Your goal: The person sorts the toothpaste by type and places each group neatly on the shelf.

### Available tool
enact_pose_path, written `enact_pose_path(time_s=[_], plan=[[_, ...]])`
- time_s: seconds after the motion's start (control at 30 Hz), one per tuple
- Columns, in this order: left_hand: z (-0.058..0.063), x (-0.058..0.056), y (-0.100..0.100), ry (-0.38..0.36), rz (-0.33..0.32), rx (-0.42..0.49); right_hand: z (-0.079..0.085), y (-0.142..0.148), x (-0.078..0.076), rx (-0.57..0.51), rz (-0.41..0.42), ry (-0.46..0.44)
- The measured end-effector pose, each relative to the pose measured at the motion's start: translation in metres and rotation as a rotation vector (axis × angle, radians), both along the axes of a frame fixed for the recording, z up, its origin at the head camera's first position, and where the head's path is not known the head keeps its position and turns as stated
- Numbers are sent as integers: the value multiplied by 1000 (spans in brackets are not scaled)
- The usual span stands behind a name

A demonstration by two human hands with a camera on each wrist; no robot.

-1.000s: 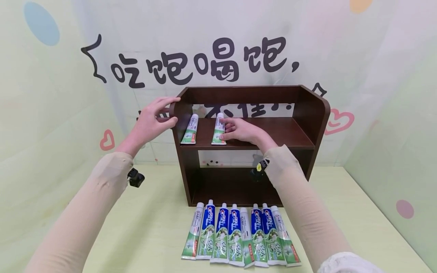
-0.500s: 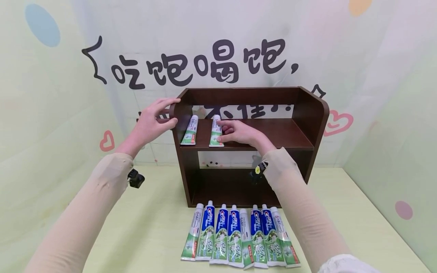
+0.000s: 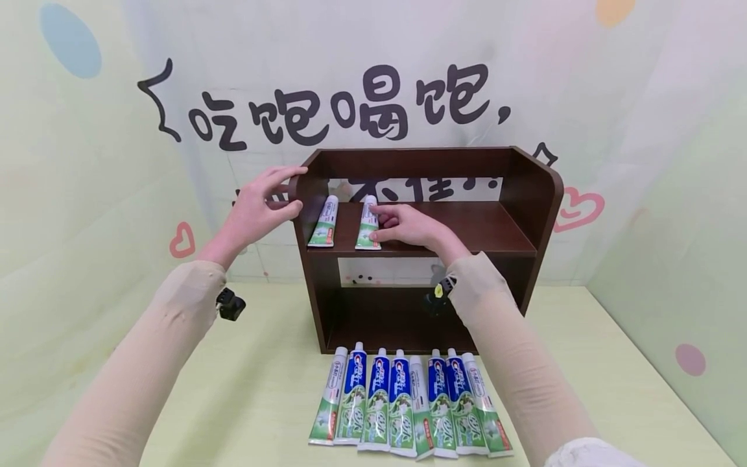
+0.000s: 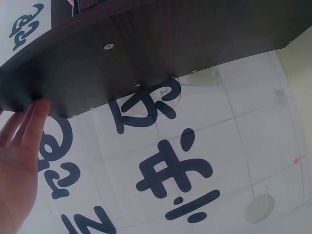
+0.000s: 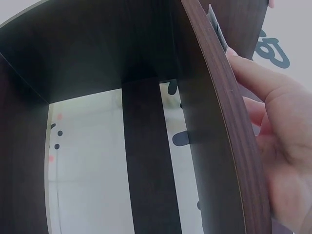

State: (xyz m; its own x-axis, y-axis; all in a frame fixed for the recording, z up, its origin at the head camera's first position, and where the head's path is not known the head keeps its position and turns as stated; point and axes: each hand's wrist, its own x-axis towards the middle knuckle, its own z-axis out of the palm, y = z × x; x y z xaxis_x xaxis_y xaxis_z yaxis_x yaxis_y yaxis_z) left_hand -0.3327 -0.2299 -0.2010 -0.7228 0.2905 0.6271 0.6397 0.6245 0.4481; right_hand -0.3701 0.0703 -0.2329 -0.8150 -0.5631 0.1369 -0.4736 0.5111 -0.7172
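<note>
On the upper board of a dark brown shelf (image 3: pixel 519 272), a white-and-green toothpaste tube (image 3: pixel 367 226) stands leaning back, cap up. My right hand (image 3: pixel 411 227) holds this tube at its right edge, index finger near the top and thumb low down. In the right wrist view the thumb (image 5: pixel 258 78) reaches past the board's front edge to the tube's flat end. A similar tube (image 3: pixel 323 224) leans at the left end of the board. My left hand (image 3: pixel 257 204) touches the shelf's left side panel, its straight fingers (image 4: pixel 34 124) against the outer face in the left wrist view.
Several toothpaste tubes, blue Crest ones (image 3: pixel 378 395) and white-and-green ones (image 3: pixel 329 402), lie in a row on the pale table (image 3: pixel 233 389) before the shelf. My right forearm passes over the table beside the row. A printed backdrop (image 3: pixel 373 39) hangs behind.
My right hand and its tube have shifted slightly left along the upper board, toward the other tube. The left hand stays at the side panel; the row on the table is unchanged.
</note>
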Motion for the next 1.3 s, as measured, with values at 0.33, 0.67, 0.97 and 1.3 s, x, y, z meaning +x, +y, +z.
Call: enact_pose_path(time_s=[0.33,0.67,0.97,1.3], plan=[[1,0,1,0,12,-11,1,0,0,17,-16,6],[0,0,1,-3,-17,-8,-2,1,0,8,-17,-1],[-1,2,-1,4,-1,-13,-1,-1,1,3,-11,3],[0,1,-1,14,1,-15,1,0,2,23,-14,10]])
